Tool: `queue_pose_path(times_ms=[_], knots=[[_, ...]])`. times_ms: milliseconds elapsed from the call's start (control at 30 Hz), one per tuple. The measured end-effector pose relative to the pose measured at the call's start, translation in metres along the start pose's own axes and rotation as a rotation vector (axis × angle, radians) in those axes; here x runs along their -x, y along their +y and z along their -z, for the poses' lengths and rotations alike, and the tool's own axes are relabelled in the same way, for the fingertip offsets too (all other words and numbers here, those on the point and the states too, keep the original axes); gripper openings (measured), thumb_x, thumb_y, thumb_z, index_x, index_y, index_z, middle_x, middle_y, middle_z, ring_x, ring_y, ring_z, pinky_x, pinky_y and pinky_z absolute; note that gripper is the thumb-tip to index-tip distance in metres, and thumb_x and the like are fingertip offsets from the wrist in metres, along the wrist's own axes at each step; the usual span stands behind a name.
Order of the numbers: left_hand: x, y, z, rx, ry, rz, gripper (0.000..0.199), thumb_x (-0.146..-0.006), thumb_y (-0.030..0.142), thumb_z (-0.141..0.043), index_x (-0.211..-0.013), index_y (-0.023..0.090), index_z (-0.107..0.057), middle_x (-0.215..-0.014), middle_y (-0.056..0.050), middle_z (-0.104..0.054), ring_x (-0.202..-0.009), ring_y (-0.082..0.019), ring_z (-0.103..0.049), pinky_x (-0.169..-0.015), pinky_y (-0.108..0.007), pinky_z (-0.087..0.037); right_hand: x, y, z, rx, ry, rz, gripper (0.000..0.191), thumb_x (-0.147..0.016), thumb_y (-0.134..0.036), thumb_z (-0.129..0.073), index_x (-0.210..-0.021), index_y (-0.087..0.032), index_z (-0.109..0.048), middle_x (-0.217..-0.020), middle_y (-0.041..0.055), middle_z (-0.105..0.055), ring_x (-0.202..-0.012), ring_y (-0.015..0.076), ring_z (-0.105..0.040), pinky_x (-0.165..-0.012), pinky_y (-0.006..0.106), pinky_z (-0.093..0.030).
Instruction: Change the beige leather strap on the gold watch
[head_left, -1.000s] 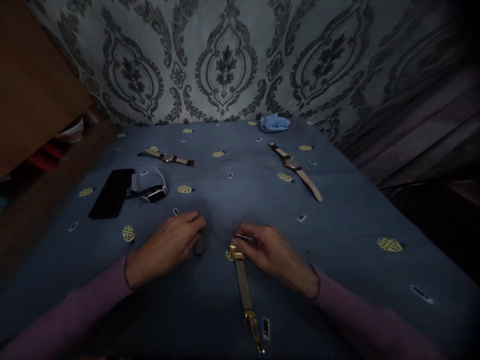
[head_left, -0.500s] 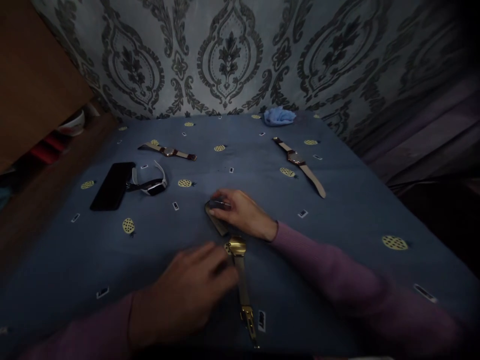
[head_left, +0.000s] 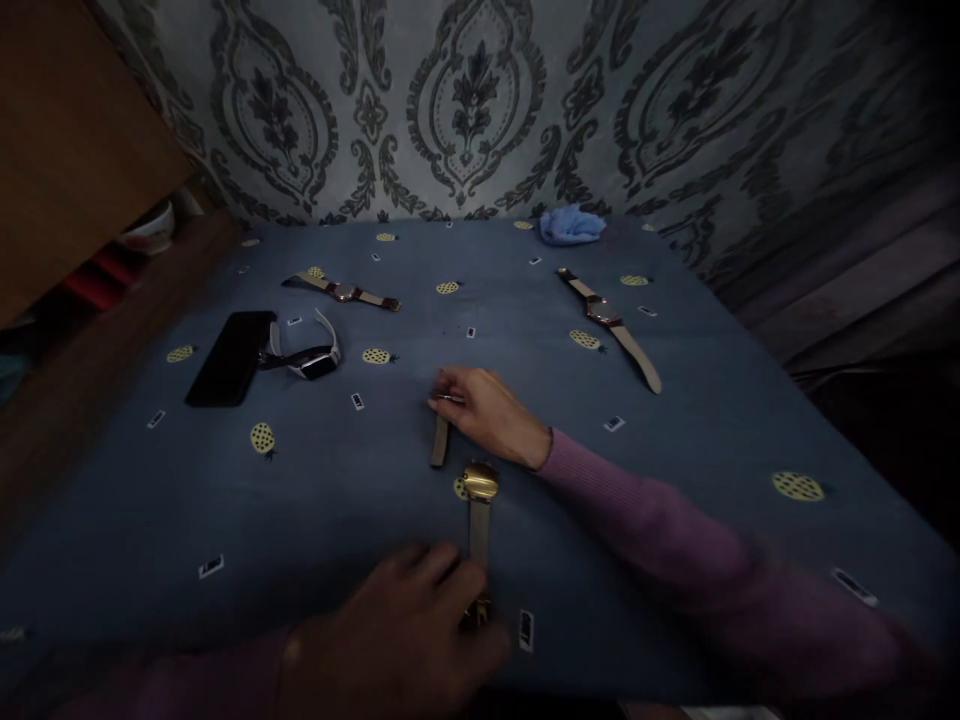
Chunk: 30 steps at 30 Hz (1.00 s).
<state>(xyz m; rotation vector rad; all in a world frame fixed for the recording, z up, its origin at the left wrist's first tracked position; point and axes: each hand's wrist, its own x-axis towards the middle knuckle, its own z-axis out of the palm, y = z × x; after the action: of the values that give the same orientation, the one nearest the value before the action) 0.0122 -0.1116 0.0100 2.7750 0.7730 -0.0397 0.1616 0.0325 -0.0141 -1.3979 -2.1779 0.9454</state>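
Note:
My right hand [head_left: 491,412] is closed near the middle of the table, pinching a small item with a metallic edge; a grey-brown strap [head_left: 440,441] hangs out below its fingers. Just below it lies the gold watch face [head_left: 481,481], with a grey-brown strap [head_left: 479,530] running toward me. My left hand [head_left: 397,630], blurred, is at the gold clasp [head_left: 478,610] at the strap's near end, its fingers bent over it. Whether these fingers grip the clasp is unclear.
Behind on the blue patterned cloth [head_left: 300,510] lie a black phone [head_left: 231,358], a white smartwatch [head_left: 319,366], a brown-strapped watch [head_left: 346,292], another watch at right [head_left: 601,309] and a crumpled blue cloth [head_left: 571,226]. A wooden cabinet [head_left: 82,130] stands at left.
My left hand has moved nearer to me, over the clasp. The strap under my right hand has swung from slanted to nearly straight. The view has shifted slightly.

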Motion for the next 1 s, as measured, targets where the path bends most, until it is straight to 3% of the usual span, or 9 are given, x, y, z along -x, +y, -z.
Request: queue_pose_path(times_ms=[67, 167, 267, 367, 500, 667, 833, 1000], knots=[[0.004, -0.004, 0.007, -0.003, -0.042, -0.003, 0.012, -0.091, 0.017, -0.055, -0.103, 0.019, -0.055, -0.095, -0.005, -0.061, -0.082, -0.02, -0.06, -0.059, -0.026, -0.052, 0.004, 0.006, 0.004, -0.017, 0.052, -0.022, 0.017, -0.084, -0.017, -0.057, -0.071, -0.02, -0.048, -0.067, -0.0013, -0.057, -0.063, 0.0143, -0.055, -0.06, 0.025, -0.036], [0.01, -0.016, 0.013, 0.066, -0.061, 0.121, 0.013, -0.088, 0.012, -0.055, -0.097, 0.02, -0.056, -0.092, -0.002, -0.058, -0.073, -0.016, -0.058, -0.055, -0.023, -0.049, 0.014, 0.015, 0.01, -0.044, 0.119, -0.061, 0.018, -0.082, -0.018, -0.055, -0.069, -0.022, -0.044, -0.059, -0.0039, -0.05, -0.055, 0.0136, -0.049, -0.056, 0.025, -0.035], [0.016, -0.034, 0.016, 0.275, 0.091, 0.191, 0.032, -0.087, 0.0, -0.039, -0.103, 0.022, -0.057, -0.099, -0.001, -0.056, -0.071, -0.01, -0.057, -0.061, -0.02, -0.049, 0.024, 0.023, 0.013, -0.098, 0.174, -0.099, 0.014, -0.081, -0.02, -0.054, -0.071, -0.023, -0.044, -0.054, -0.0052, -0.05, -0.051, 0.0137, -0.05, -0.053, 0.026, -0.035], [0.018, -0.056, 0.022, 0.444, 0.23, 0.201, 0.034, -0.092, 0.002, -0.035, -0.107, 0.022, -0.058, -0.106, -0.003, -0.055, -0.084, -0.011, -0.06, -0.075, -0.021, -0.051, 0.03, 0.031, 0.014, -0.175, 0.23, -0.134, 0.009, -0.08, -0.022, -0.054, -0.076, -0.022, -0.046, -0.055, -0.0047, -0.053, -0.051, 0.0152, -0.055, -0.054, 0.027, -0.04], [0.017, -0.089, 0.029, 0.48, 0.262, 0.208, 0.035, -0.087, 0.0, -0.038, -0.101, 0.022, -0.061, -0.107, -0.002, -0.056, -0.089, -0.012, -0.059, -0.076, -0.022, -0.049, 0.037, 0.042, 0.018, -0.292, 0.299, -0.151, 0.008, -0.081, -0.027, -0.054, -0.084, -0.02, -0.051, -0.064, -0.0005, -0.06, -0.06, 0.0175, -0.063, -0.063, 0.03, -0.049], [0.022, -0.119, 0.026, 0.484, 0.26, 0.219, 0.031, -0.086, 0.001, -0.037, -0.089, 0.02, -0.061, -0.108, -0.003, -0.057, -0.094, -0.015, -0.06, -0.079, -0.027, -0.048, 0.054, 0.048, 0.021, -0.353, 0.337, -0.163, 0.017, -0.081, -0.034, -0.058, -0.085, -0.018, -0.057, -0.069, 0.0026, -0.064, -0.064, 0.0194, -0.065, -0.066, 0.033, -0.051], [0.028, -0.119, 0.027, 0.366, 0.28, 0.245, 0.025, -0.088, 0.003, -0.038, -0.089, 0.019, -0.058, -0.112, -0.004, -0.057, -0.093, -0.016, -0.058, -0.071, -0.026, -0.046, 0.075, 0.044, 0.021, -0.344, 0.352, -0.178, 0.016, -0.081, -0.035, -0.062, -0.082, -0.019, -0.06, -0.082, 0.0063, -0.069, -0.078, 0.023, -0.068, -0.073, 0.035, -0.052], [0.01, -0.103, 0.027, 0.019, 0.337, 0.212, 0.011, -0.093, 0.013, -0.049, -0.102, 0.016, -0.054, -0.109, -0.007, -0.06, -0.103, -0.023, -0.055, -0.091, -0.042, -0.043, 0.088, 0.038, 0.018, 0.018, 0.428, -0.092, 0.018, -0.088, -0.035, -0.06, -0.088, -0.018, -0.067, -0.083, 0.0063, -0.07, -0.071, 0.0213, -0.068, -0.062, 0.031, -0.05]])
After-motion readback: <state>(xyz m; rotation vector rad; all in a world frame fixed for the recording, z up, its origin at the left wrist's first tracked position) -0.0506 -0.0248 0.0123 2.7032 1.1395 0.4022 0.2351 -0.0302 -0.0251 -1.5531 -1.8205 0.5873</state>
